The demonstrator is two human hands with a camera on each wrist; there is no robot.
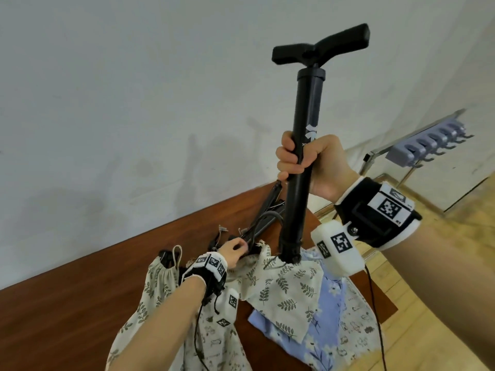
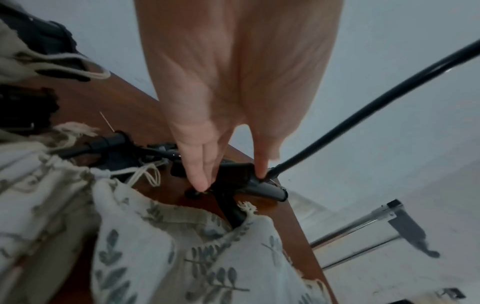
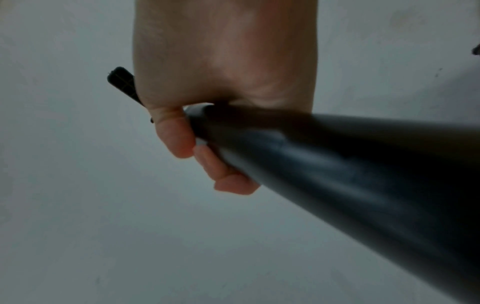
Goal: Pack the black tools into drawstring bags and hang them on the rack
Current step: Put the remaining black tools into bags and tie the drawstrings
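Pump (image 1: 305,153) is gripped upright by right hand (image 1: 313,167); hose fitting (image 2: 241,176) is pinched by left hand (image 1: 233,253) at leaf-print bag (image 1: 281,287); rack (image 1: 431,140) bears nothing; packing unfinished.

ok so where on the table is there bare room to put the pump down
Bare wood lies on the table, between the wall edge and the leaf-print bags. The far corner is crowded: the left hand touches black tool parts there. The right hand grips the pump upright over the bags.
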